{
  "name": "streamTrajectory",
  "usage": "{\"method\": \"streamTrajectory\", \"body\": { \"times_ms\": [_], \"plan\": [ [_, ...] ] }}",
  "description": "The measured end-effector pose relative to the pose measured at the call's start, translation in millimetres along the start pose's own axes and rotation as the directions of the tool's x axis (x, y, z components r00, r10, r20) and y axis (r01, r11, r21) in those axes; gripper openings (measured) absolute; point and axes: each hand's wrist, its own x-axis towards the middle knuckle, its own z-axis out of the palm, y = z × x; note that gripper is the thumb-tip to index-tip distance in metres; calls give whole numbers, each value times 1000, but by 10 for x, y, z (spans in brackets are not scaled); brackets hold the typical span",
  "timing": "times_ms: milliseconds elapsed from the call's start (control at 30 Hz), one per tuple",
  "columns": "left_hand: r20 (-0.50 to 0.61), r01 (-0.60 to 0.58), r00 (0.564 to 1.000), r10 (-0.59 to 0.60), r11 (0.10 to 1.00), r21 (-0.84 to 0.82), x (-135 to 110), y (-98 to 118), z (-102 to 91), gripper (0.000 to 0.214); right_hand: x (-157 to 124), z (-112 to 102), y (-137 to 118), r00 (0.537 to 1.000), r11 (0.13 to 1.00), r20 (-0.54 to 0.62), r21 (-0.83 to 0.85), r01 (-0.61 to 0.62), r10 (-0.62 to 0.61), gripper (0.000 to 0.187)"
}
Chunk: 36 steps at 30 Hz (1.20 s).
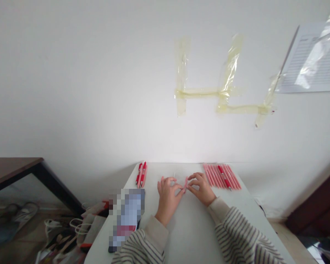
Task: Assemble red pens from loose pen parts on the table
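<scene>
My left hand [168,194] and my right hand [202,189] meet over the middle of a white table. Between their pinched fingertips is a slim pink piece [186,182], tilted and slightly blurred; its exact kind is not clear. Behind my left fingers shows a thin white stick [174,177], partly hidden by them. Just beyond my right hand lies a row of several pink pen-like sticks [213,176], with one red pen [224,178] among them. At the table's far left corner is a small group of red and pink pens [141,175].
A phone-like device [129,216], its screen pixelated, lies along the left edge of the white table [192,234]. The wall [99,91] stands right behind. Cables and bags [82,227] clutter the floor at left, near a dark desk [16,172].
</scene>
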Motion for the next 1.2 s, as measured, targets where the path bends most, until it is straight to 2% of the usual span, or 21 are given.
{"method": "streamTrajectory", "body": {
  "times_ms": [400, 667, 867, 1067, 1200],
  "plan": [
    [-41, -37, 998, 37, 999, -5, -3, -44, 49, 3, -3, 4, 17, 1000, 1000, 21, -21, 7, -7, 8],
    [-19, -10, 1000, 9, 1000, -19, -3, -18, 16, 3, -14, 19, 43, 1000, 999, 17, -38, 25, -25, 7],
    [-26, 91, 996, -90, 996, 24, 55, -91, -28, 6, -15, 27, 93, 1000, 995, -13, -95, 3, -5, 8],
    [-102, 230, 971, -215, 957, 175, 76, -198, -126, 8, -28, 17, 151, 998, 975, -34, -214, -56, 50, 13],
    [-148, 281, 957, -250, 923, 261, 80, -224, -176, 12, -41, 37, 181, 995, 960, -29, -262, -96, 91, 15]
  ]
}}
